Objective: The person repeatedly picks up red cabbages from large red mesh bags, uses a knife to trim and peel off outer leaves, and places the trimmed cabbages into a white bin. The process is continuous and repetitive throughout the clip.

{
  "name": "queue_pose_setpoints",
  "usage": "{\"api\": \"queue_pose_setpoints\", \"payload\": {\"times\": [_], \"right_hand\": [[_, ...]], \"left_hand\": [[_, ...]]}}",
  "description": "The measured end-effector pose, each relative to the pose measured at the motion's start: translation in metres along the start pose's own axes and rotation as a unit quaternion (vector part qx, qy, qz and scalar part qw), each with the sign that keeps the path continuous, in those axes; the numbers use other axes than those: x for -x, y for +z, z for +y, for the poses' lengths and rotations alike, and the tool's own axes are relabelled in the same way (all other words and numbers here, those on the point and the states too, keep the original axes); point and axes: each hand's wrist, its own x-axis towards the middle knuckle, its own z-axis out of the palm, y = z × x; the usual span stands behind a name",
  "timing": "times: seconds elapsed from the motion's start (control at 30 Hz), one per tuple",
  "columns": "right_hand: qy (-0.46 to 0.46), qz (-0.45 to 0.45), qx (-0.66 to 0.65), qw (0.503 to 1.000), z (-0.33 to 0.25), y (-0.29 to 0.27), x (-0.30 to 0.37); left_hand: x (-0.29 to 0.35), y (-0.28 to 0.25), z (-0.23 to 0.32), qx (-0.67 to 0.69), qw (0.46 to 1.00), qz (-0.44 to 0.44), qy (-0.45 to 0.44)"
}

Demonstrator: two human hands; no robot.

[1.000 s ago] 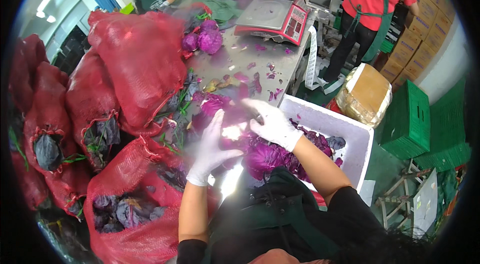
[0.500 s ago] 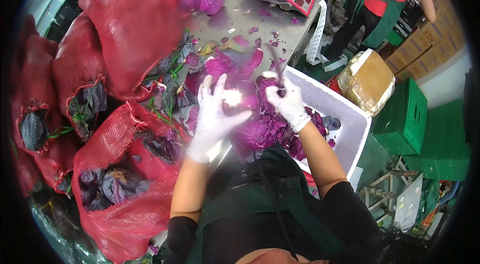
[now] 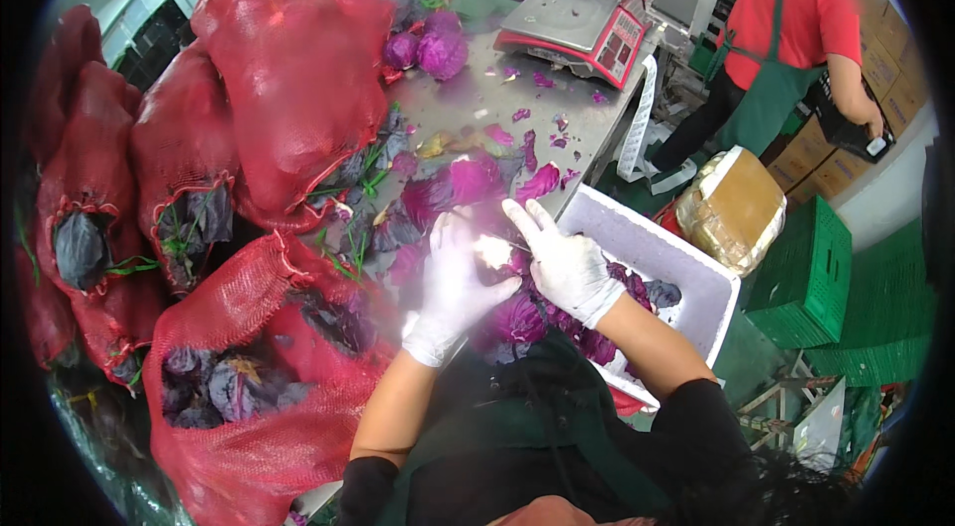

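My gloved left hand wraps around a red cabbage, whose pale cut stem end faces up between my hands. My gloved right hand grips a knife against that stem, index and middle fingers stretched along it; most of the blade and handle is hidden. Below my hands, another purple cabbage sits beside the white foam box, which holds dark purple leaves. Loose cabbage leaves lie on the metal table just beyond my hands.
Red mesh sacks of cabbages crowd the left, one gaping open. A red-edged scale and whole cabbages stand farther back on the table. Green crates and a co-worker in an apron are on the right.
My right hand has lowered the knife from a raised position to the cabbage's stem. My left hand has closed in around the cabbage. The view has tilted up, and the co-worker now reaches down to a dark crate.
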Motion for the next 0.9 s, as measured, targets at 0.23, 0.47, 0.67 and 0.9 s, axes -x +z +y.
{"api": "queue_pose_setpoints", "payload": {"times": [0.23,0.47,0.67,0.9], "right_hand": [[0.015,0.044,-0.03,0.998,0.007,0.027,0.003],[0.047,-0.019,-0.062,0.997,0.014,0.011,-0.02],[0.162,-0.056,-0.213,0.962,0.131,0.054,-0.057],[0.016,0.042,-0.342,0.939,0.044,0.016,-0.034]], "left_hand": [[-0.006,-0.002,0.004,-0.019,1.0,-0.016,0.004],[-0.015,0.004,0.01,-0.062,0.997,-0.045,-0.006],[-0.003,-0.005,0.012,-0.044,0.997,-0.056,0.028],[0.005,-0.031,0.016,-0.162,0.978,-0.128,-0.013]]}}
